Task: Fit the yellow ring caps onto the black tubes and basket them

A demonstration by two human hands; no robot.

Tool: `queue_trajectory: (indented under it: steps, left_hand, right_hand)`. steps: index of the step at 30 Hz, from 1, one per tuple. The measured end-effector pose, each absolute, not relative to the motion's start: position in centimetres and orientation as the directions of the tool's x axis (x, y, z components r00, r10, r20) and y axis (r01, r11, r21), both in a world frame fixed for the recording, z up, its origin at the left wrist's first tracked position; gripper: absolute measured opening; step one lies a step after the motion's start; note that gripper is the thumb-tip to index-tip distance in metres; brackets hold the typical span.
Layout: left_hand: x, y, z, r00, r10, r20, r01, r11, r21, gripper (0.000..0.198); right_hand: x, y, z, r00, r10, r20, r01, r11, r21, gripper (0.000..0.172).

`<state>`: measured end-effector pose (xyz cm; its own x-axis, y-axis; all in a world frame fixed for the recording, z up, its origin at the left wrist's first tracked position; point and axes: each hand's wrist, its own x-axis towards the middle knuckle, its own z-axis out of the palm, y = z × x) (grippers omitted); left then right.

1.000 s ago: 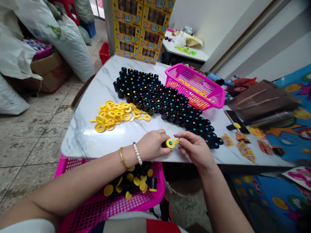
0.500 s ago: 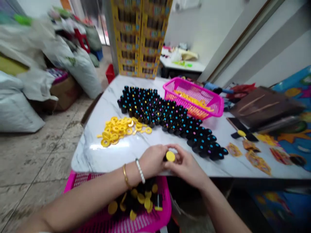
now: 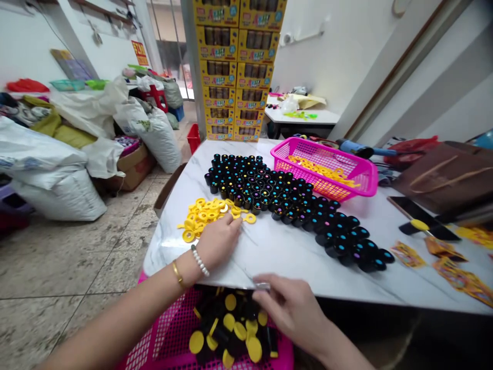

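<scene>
My left hand (image 3: 218,240) rests on the marble table (image 3: 277,257) with its fingertips at the pile of yellow rings (image 3: 204,216); the fingers are curled and what they touch is hidden. My right hand (image 3: 290,308) hangs below the table's front edge, over the pink basket in my lap (image 3: 162,339), fingers loosely spread above the black tubes with yellow caps (image 3: 234,329). A block of several black tubes with coloured dots (image 3: 281,198) stands across the table's middle.
A pink basket of yellow rings (image 3: 327,169) stands at the back right. Yellow cartons (image 3: 234,67) are stacked behind the table. A phone (image 3: 419,218), paper stickers (image 3: 458,272) and a brown bag (image 3: 447,174) lie at the right. White sacks (image 3: 57,169) sit on the floor left.
The capped tube my two hands held together is gone from them. My left hand has moved out to the yellow rings, my right hand has dropped over the lap basket. The camera tilted up.
</scene>
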<state>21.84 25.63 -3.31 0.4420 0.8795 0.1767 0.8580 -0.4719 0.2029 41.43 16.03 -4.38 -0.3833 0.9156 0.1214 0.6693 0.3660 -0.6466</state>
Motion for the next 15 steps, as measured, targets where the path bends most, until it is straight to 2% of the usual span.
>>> queue_trajectory:
  steps: [3, 6, 8, 11, 15]
  left_hand:
    - [22.8, 26.4, -4.1, 0.472, 0.863, 0.18, 0.851, -0.499, 0.162, 0.031]
    - [23.0, 26.3, -4.2, 0.513, 0.834, 0.202, 0.805, -0.549, 0.223, 0.026]
    - [22.9, 26.4, -3.8, 0.5, 0.837, 0.223, 0.792, -0.546, 0.274, 0.024]
    - [23.4, 27.0, -2.8, 0.451, 0.839, 0.303, 0.797, -0.532, 0.286, 0.023]
    - [25.4, 28.9, -2.0, 0.486, 0.799, 0.353, 0.819, -0.557, 0.134, 0.021]
  right_hand:
    - [40.4, 20.8, -2.3, -0.379, 0.891, 0.252, 0.751, 0.455, -0.478, 0.023]
    - [39.6, 24.0, -1.8, -0.344, 0.919, 0.19, 0.905, 0.379, -0.195, 0.022]
    - [39.4, 24.5, -2.4, -0.309, 0.941, 0.141, 0.94, 0.324, -0.102, 0.019]
    - [40.0, 23.2, -3.4, -0.269, 0.954, 0.135, 0.954, 0.283, -0.1, 0.013]
    - [41.9, 21.2, -3.6, -0.191, 0.973, 0.131, 0.959, 0.214, -0.186, 0.008]
